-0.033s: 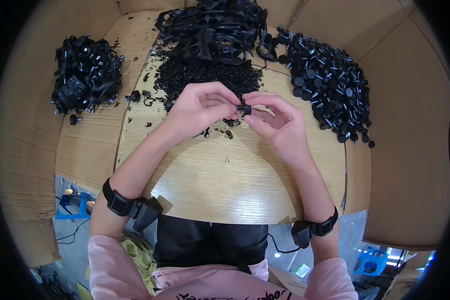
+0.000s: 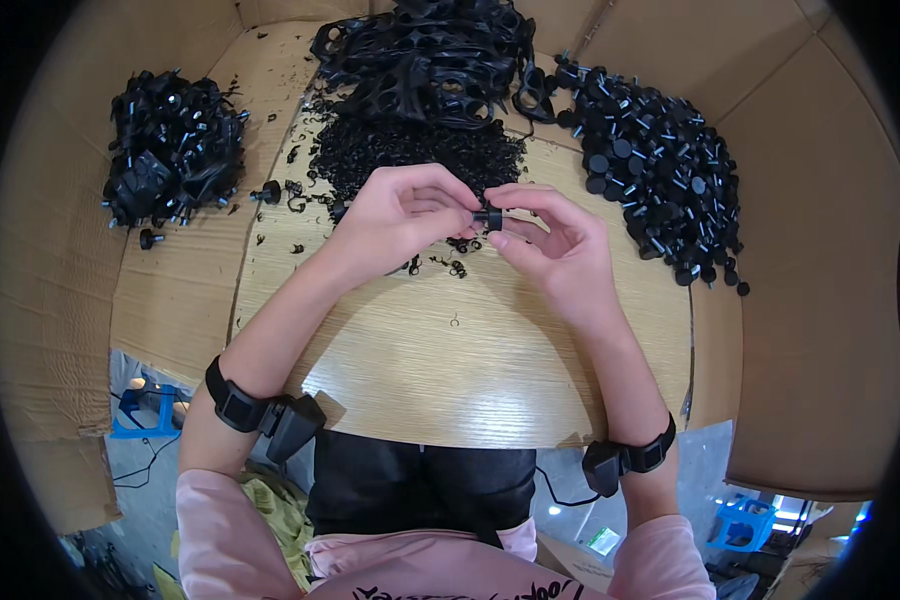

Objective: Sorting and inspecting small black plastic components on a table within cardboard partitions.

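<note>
Head view: a small black knob [image 2: 489,216] sits pinched between both hands above the middle of the wooden surface [image 2: 440,350], held in the air, clear of the wood. The left hand [image 2: 405,215] closes its fingertips on one side of it, the right hand [image 2: 555,245] grips the other with thumb and forefinger — the fingers cover most of the piece, so only a dark, round, stubby shape shows.

Just under and behind the hands lies a scatter of tiny black rings and clips [image 2: 450,262], thickening into a heap of small black bits [image 2: 410,150] farther back. Behind that heap rises a tangle of black plastic frames [image 2: 420,55]. To the right, well apart from the hands, a wide pile of black round-headed knobs [image 2: 655,165] with pale stems spreads across the cardboard [image 2: 810,250]. To the left, another dark pile of assembled pieces [image 2: 170,145] rests on cardboard too — a few strays lie beside it.

Each wrist carries a black band with a small box attached.
</note>
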Demonstrator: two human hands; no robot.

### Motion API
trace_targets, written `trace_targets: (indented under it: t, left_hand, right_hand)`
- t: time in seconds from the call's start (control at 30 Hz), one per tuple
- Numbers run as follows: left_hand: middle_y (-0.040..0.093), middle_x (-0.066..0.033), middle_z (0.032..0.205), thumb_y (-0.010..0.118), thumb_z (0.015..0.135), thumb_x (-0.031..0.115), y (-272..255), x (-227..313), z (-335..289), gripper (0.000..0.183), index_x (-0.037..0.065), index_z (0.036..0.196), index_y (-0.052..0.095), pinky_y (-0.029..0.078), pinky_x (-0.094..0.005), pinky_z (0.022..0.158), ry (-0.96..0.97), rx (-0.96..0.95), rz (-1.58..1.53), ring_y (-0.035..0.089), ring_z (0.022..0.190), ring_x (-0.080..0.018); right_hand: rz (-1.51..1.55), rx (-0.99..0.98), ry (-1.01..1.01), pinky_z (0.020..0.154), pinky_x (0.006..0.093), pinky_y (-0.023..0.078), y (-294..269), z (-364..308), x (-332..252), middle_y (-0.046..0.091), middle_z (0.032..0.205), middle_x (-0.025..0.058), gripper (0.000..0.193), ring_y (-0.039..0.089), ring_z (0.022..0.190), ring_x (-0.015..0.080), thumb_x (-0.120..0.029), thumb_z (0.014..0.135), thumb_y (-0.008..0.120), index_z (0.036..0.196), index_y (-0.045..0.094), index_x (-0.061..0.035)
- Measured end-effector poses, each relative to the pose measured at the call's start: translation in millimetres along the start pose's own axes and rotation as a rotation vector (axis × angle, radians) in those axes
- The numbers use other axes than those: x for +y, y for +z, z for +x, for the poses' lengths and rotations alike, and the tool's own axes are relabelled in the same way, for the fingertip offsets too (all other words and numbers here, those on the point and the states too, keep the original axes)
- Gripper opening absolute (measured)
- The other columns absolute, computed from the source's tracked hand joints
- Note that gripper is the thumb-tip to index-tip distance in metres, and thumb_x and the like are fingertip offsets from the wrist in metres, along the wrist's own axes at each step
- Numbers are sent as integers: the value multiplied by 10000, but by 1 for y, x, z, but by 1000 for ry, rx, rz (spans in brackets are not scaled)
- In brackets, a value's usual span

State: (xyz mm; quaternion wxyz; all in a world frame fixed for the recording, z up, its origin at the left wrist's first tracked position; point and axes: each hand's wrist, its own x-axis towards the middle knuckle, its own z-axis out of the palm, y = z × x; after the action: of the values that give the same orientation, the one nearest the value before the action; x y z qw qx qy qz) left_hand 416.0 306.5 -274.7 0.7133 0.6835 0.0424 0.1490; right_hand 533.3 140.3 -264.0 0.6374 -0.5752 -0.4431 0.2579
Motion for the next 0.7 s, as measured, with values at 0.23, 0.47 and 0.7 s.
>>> trace_targets:
  t: [0.23, 0.47, 0.7]
  left_hand:
    - [675, -104, 923, 643, 814, -20, -1, -1, 1, 156, -26, 969, 629, 522, -269, 815, -33, 6, -10, 661, 900, -157]
    - [675, -85, 941, 682, 809, -6, -2, -4, 1, 172, -15, 974, 630, 516, -264, 823, -9, 14, 4, 647, 913, -134]
    - [679, -101, 953, 688, 816, 3, -2, -2, 2, 134, -12, 940, 637, 526, -278, 820, -2, 57, 22, 651, 905, -147]
  right_hand:
    - [-33, 15, 25, 994, 340, 449, 2, -2, -2, 606, 1184, 65, 350, 563, 1112, 168, 83, 807, 638, 1139, 618, -29]
    - [-21, 34, 112, 1007, 354, 444, 3, 0, -2, 613, 1168, 97, 304, 557, 1138, 173, 18, 838, 660, 1138, 612, 9]
    - [-95, 45, 175, 931, 297, 495, 2, -1, -1, 642, 1103, 105, 303, 616, 1025, 152, -28, 853, 676, 1146, 615, 13]
